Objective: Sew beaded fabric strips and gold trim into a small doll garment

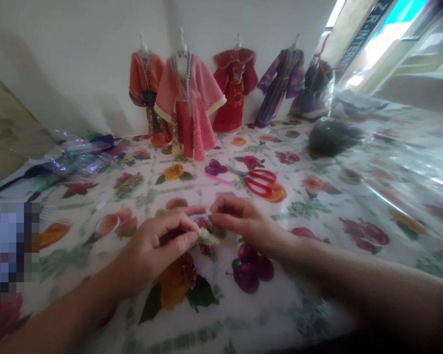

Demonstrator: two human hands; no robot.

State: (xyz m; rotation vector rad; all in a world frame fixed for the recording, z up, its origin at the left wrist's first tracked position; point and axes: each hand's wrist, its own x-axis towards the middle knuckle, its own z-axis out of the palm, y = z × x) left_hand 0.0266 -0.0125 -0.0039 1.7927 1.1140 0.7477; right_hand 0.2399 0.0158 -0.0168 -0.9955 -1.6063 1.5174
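Observation:
My left hand (166,238) pinches a small piece of cloth (208,237) between thumb and fingers. The cloth has a pale yellow edge and a dark red, speckled pattern, and it hangs just above the table. Close beside it, my right hand (239,216) is closed in a pinch, with a tiny whitish bit at its fingertips that is too small to make out. Beyond both hands lie scissors (260,181) with red handles, their blades pointing left. A thin pink stick (219,178) rests by the blades.
Several miniature robes on stands line the wall, among them a pink robe (188,98) and a red robe (236,88). Plastic-wrapped fabric (81,157) lies at the left. A dark bundle (334,136) and clear plastic sheeting (402,162) occupy the right of the fruit-printed tablecloth (251,305).

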